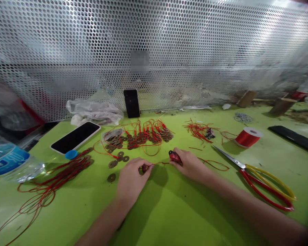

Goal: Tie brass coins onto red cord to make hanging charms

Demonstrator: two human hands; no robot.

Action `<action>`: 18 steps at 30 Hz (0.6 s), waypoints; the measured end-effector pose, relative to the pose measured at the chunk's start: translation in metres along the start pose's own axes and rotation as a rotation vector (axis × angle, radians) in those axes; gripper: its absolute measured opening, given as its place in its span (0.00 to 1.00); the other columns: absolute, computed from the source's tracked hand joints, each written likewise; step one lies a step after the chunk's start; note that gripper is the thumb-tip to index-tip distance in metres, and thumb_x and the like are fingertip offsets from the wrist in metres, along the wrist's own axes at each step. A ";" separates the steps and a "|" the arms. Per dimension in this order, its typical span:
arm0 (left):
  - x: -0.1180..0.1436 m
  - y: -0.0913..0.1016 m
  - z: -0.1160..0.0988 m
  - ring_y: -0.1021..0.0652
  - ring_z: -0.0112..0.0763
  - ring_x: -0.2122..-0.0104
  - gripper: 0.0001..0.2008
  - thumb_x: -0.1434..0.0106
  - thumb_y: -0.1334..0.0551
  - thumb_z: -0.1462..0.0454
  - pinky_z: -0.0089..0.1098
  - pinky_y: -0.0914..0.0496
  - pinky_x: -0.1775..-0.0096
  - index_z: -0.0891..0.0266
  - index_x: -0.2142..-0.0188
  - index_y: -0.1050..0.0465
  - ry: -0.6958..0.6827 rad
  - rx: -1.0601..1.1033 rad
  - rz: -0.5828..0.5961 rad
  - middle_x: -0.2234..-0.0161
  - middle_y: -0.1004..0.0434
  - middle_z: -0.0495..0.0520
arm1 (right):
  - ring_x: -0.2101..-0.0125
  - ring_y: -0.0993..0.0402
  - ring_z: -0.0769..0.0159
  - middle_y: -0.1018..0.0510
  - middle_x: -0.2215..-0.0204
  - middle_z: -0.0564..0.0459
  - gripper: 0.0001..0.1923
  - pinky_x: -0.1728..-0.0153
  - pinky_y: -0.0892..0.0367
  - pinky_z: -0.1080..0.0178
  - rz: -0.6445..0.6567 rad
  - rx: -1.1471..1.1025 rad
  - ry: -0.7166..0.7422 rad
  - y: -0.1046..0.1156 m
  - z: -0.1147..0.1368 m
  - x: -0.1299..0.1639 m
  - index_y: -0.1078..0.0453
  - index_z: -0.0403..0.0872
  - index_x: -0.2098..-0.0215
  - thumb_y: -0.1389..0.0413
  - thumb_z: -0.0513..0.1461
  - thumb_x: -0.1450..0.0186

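Observation:
My left hand [132,176] rests on the green table [169,212] and pinches a small coin piece tied with red cord [144,167] at its fingertips. A thin red cord [160,163] runs from it to my right hand [188,164], which grips a small red lighter [174,156]. Loose brown coins [118,159] lie just left of my left hand. Behind both hands sits a pile of coins strung on red cord [141,136].
Red and yellow scissors [259,182] lie at the right, a red cord spool [247,136] behind them. Cut red cords [199,130] lie mid-right, long red cords [53,181] at the left. A phone [75,137] lies flat; another phone [131,103] leans on the perforated panel. A water bottle [7,162] lies far left.

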State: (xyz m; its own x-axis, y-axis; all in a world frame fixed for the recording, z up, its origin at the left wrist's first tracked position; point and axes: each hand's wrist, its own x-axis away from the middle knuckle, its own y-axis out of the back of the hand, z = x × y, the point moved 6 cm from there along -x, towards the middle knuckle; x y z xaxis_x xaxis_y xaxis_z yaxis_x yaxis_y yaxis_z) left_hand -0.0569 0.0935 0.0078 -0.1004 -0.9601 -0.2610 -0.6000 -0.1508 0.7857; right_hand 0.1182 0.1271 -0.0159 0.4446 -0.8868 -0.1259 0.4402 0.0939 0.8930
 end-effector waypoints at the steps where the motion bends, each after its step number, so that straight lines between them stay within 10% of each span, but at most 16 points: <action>1: 0.000 0.000 0.000 0.26 0.30 0.74 0.07 0.43 0.41 0.63 0.29 0.34 0.71 0.59 0.74 0.26 0.000 -0.003 0.002 0.76 0.25 0.48 | 0.75 0.37 0.68 0.31 0.75 0.53 0.04 0.73 0.47 0.67 0.000 0.001 0.001 0.000 0.000 0.000 0.40 0.46 0.68 0.49 0.38 0.37; 18: -0.001 -0.001 0.001 0.26 0.30 0.74 0.07 0.43 0.40 0.63 0.29 0.33 0.71 0.59 0.74 0.25 0.023 0.003 0.016 0.75 0.24 0.48 | 0.75 0.36 0.67 0.30 0.74 0.52 0.05 0.73 0.47 0.67 -0.012 0.047 0.031 -0.002 -0.002 0.000 0.40 0.45 0.67 0.48 0.38 0.37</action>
State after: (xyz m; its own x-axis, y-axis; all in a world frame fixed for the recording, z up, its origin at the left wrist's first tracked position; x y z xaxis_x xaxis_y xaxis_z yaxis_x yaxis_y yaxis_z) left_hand -0.0569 0.0948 0.0063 -0.0917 -0.9675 -0.2356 -0.6005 -0.1350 0.7881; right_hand 0.1188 0.1281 -0.0182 0.4638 -0.8732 -0.1496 0.4086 0.0610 0.9107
